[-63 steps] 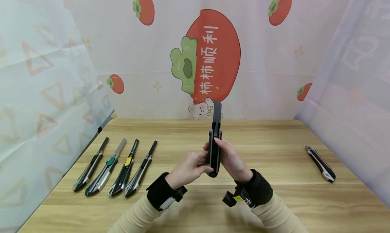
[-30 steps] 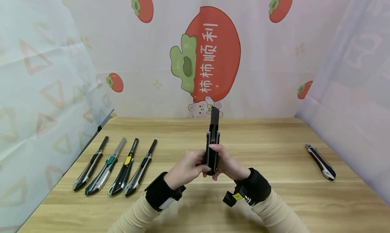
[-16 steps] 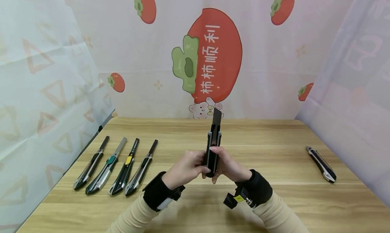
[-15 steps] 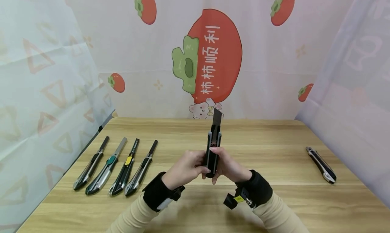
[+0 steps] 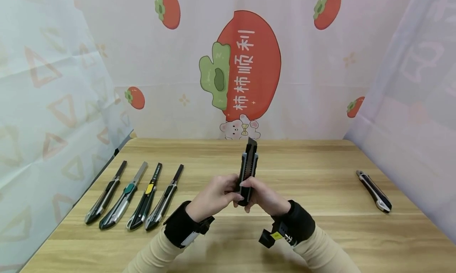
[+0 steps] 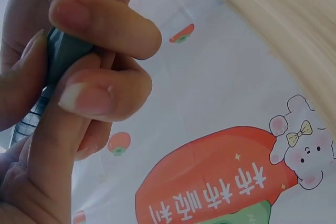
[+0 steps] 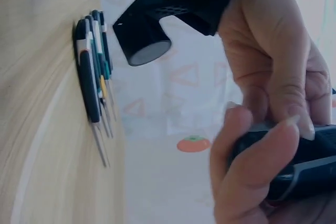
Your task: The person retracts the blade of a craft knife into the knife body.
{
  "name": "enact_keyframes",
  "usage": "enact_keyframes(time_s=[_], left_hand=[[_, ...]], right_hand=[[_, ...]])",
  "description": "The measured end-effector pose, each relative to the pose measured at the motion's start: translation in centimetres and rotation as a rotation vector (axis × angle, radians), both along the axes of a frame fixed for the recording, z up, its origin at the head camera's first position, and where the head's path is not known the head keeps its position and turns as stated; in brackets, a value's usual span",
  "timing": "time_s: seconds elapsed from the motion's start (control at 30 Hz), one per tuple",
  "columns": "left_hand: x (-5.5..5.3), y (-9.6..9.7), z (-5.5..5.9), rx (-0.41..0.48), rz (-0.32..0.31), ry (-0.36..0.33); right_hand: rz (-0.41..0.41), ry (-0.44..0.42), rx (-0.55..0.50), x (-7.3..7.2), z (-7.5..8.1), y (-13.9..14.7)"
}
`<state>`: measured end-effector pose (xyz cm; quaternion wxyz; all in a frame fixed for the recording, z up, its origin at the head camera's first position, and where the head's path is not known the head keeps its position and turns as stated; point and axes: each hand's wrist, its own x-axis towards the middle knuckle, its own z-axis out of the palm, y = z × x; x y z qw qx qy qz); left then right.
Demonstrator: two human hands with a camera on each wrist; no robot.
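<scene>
Hands: two. Held knife: one. Lying knives: five.

The held cutter looks like matt plastic, the tabletop smooth wood, the backdrop matt cloth.

The wood-grain table carries 4 utility knives side by side at left, 1 closed cutter at right.

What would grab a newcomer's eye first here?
Probably the big red fruit print at the center of the back curtain. Below it, the left hand and right hand hold a black utility knife over the wooden table. Four knives with blades out lie in a row at the left.
</scene>
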<state>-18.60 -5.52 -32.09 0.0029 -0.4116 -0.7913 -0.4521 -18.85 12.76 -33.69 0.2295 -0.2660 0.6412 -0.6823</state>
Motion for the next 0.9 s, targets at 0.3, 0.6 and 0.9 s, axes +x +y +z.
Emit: enact_keyframes(time_s=[0.3, 0.6, 0.9], left_hand=[[-0.13, 0.03, 0.54, 0.084, 0.081, -0.010], [-0.12, 0.05, 0.19, 0.092, 0.101, -0.009], [-0.24, -0.35, 0.63, 0.073, 0.081, -0.033]], right_hand=[[-0.050, -0.024, -0.050, -0.24, -0.01, -0.64], [0.003, 0.005, 0.005, -0.43, 0.02, -0.91], [0.060, 0.015, -0.028, -0.32, -0.15, -0.94]])
